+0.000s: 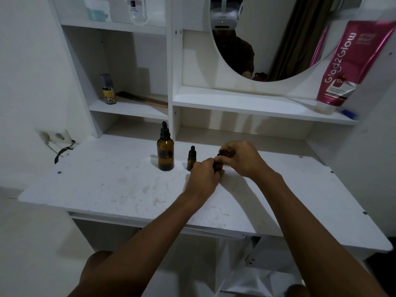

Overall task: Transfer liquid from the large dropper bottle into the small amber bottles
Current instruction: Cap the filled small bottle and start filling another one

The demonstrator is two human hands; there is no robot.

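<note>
the left hand (pixel 203 179) curls round the body of a small amber bottle (pixel 216 167) low over the white desk (pixel 107 185), while the right hand (pixel 241 157) pinches its black dropper cap (pixel 222 151) from above; most of that bottle is hidden. a second small amber bottle (pixel 191 161) stands capped just left of the hands, the large dropper bottle (pixel 165 153) capped further left. the glass is probably light, rigid, smooth, breakable and easily tipped. it is best held by the body, twisting at the cap's collar, not the soft bulb.
</note>
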